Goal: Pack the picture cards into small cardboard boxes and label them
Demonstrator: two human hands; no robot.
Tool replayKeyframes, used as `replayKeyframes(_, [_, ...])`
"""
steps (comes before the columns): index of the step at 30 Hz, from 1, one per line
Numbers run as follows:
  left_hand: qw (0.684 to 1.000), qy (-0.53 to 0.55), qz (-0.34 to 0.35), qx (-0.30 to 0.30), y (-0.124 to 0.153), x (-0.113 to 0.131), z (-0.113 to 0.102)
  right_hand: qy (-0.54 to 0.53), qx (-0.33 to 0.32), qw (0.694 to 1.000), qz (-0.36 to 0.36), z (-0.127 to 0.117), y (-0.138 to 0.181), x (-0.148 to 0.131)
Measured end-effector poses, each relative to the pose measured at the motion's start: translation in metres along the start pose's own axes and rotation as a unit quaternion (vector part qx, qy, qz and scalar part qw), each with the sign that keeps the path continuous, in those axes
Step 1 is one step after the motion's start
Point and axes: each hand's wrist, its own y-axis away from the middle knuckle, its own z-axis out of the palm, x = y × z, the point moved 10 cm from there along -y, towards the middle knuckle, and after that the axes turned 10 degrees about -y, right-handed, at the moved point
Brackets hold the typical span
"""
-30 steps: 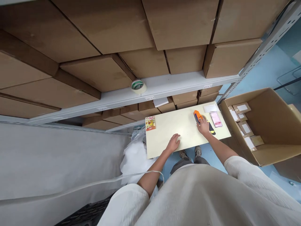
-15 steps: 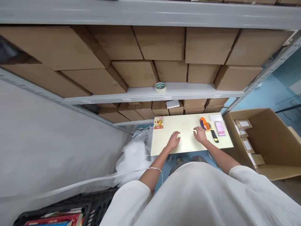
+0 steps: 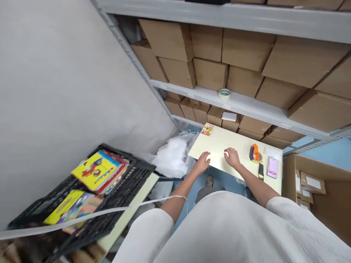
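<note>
My left hand [image 3: 203,163] is empty, its fingers loosely bent and apart, at the near left edge of a cream tabletop [image 3: 223,140]. My right hand [image 3: 232,157], also empty with curved fingers, is over the tabletop's middle. A small colourful booklet [image 3: 207,129] lies at the far left corner. To the right of my right hand are an orange and dark blue tape dispenser [image 3: 255,152], a black and yellow utility knife [image 3: 261,171] and a pink-screened phone [image 3: 272,167], partly blurred out. A white strap runs from my left forearm toward the lower left.
A black crate [image 3: 128,190] of colourful books [image 3: 95,170] stands at left. White plastic wrapping [image 3: 171,157] lies beside the table. Shelves ahead hold cardboard boxes [image 3: 210,73] and a tape roll [image 3: 224,94]. An open carton [image 3: 337,168] with small packages stands at right.
The view has swung to the left, bringing the wall and the book crate further in. My hands stay apart and empty; the things on the table have not visibly been moved.
</note>
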Motion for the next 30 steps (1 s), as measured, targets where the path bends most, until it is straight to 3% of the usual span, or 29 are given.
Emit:
replayKeyframes(8, [0.994, -0.007, -0.099, 0.046, 0.092, -0.032, -0.018, -0.002, -0.091, 0.993, -0.070, 0.059, 0.019, -0.060])
replayKeyframes(16, [0.981, 0.014, -0.162, 0.106, 0.143, -0.080, -0.053, 0.023, -0.161, 0.974, -0.156, 0.109, -0.003, -0.139])
replayKeyframes(22, [0.972, 0.039, -0.202, 0.111, 0.157, -0.139, -0.075, 0.034, -0.196, 0.962, -0.186, 0.161, -0.039, -0.199])
replayKeyframes(30, [0.969, 0.049, -0.215, 0.115, 0.140, -0.214, -0.103, 0.048, -0.244, 0.952, -0.180, 0.229, -0.090, -0.250])
